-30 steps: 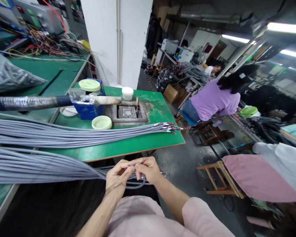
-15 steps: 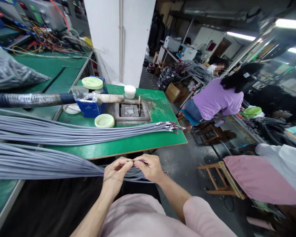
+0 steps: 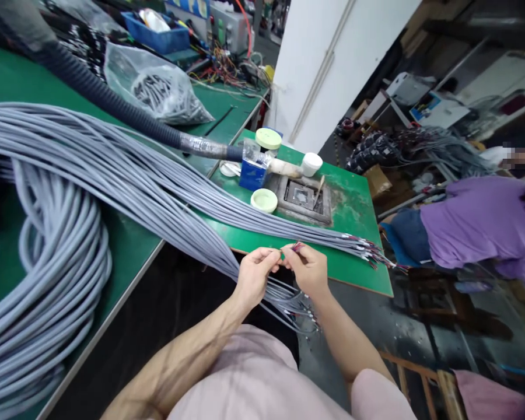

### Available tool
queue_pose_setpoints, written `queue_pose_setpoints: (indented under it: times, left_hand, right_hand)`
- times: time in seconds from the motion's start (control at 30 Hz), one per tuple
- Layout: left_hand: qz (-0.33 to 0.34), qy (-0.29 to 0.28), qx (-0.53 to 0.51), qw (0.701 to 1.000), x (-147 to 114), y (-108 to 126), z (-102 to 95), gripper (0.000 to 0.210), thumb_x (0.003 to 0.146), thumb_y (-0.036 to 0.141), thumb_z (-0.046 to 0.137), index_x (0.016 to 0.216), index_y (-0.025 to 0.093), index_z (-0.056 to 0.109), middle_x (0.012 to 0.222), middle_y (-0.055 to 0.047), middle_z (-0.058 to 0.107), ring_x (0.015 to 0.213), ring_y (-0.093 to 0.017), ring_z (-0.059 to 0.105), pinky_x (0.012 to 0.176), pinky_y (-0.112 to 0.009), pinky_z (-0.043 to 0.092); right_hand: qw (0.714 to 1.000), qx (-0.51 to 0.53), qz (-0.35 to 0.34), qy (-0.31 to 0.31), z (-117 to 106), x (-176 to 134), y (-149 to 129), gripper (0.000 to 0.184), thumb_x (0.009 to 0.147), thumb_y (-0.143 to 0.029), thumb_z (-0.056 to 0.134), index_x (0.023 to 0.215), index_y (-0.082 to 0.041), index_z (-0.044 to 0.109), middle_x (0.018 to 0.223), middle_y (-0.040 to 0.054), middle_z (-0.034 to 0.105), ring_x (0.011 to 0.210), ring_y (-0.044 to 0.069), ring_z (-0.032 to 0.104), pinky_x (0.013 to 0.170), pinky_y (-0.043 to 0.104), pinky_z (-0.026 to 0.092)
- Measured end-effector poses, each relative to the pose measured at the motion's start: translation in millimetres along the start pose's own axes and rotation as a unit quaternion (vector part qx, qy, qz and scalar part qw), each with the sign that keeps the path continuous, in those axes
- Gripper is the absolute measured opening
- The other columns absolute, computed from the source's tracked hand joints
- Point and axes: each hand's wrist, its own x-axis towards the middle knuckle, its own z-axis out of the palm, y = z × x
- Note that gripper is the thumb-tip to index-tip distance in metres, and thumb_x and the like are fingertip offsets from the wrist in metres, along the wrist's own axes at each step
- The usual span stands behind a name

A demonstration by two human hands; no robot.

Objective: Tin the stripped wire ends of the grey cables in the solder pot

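Note:
My left hand (image 3: 257,273) and my right hand (image 3: 310,271) meet fingertip to fingertip just off the near edge of the green table, each closed in a pinch. Thin red and dark wires (image 3: 296,247) of a cable end stick up at my right fingers; the exact spot between the fingertips is too small to make out. Below the hands a bundle of grey cables (image 3: 210,233) runs across my lap, its stripped ends (image 3: 308,315) fanning out under my right hand. A second grey cable bundle (image 3: 289,224) lies on the table, with bare coloured ends at the right.
Beyond the cables sit a solder pot (image 3: 304,197) set in the table, a pale green lid (image 3: 263,200), a white tub (image 3: 312,164) and a blue box (image 3: 252,174) under an extraction hose (image 3: 149,125). Coiled cables (image 3: 70,262) lie left. A co-worker in purple (image 3: 476,224) sits right.
My view has swung left, so everything sits further right and the coiled cables now show. Both hands stay pinched together; the coloured wires stand up more at my right fingers.

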Motion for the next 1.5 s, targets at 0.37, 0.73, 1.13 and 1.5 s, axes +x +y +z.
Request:
queue_pose_setpoints:
  times: [0.37, 0.73, 1.13, 1.5]
  left_hand:
    - [0.149, -0.054, 0.218, 0.963, 36, 26, -19.1, 0.022, 0.072, 0.036, 0.072, 0.082, 0.017, 0.072, 0.07, -0.002, 0.069, 0.063, -0.013, 0.06, 0.062, -0.027, 0.048]
    - [0.493, -0.053, 0.572, 0.654, 46, 15, -74.8, 0.01, 0.087, 0.021, 0.058, 0.09, 0.019, 0.067, 0.078, -0.002, 0.072, 0.071, -0.016, 0.06, 0.069, -0.031, 0.039]
    - [0.501, -0.071, 0.595, 0.624, 49, 10, -79.1, 0.011, 0.087, 0.021, 0.057, 0.092, 0.021, 0.066, 0.077, -0.001, 0.072, 0.072, -0.015, 0.063, 0.072, -0.033, 0.038]
    - [0.535, -0.054, 0.574, 0.618, 52, 6, -82.9, 0.02, 0.084, 0.018, 0.06, 0.101, 0.024, 0.066, 0.093, -0.002, 0.075, 0.088, -0.018, 0.068, 0.093, -0.038, 0.04]
  right_hand:
    - [0.974, -0.2, -0.029, -0.099, 3, 107, -13, 0.034, 0.084, -0.034, 0.052, 0.054, -0.018, 0.05, 0.05, -0.0032, 0.049, 0.051, 0.009, 0.042, 0.053, 0.023, 0.032]
    - [0.857, -0.467, -0.029, -0.214, 30, 193, 15, 0.025, 0.084, -0.028, 0.055, 0.066, -0.015, 0.067, 0.075, 0.0037, 0.059, 0.067, 0.014, 0.048, 0.059, 0.027, 0.027]
    - [0.817, -0.528, -0.031, -0.23, 34, 196, 18, 0.023, 0.086, -0.029, 0.053, 0.085, -0.016, 0.073, 0.093, 0.0085, 0.066, 0.081, 0.019, 0.057, 0.064, 0.028, 0.034]
    - [0.814, -0.563, 0.064, -0.128, -54, 215, 47, 0.024, 0.081, -0.029, 0.057, 0.065, -0.015, 0.068, 0.067, 0.0045, 0.061, 0.067, 0.016, 0.052, 0.06, 0.028, 0.031]
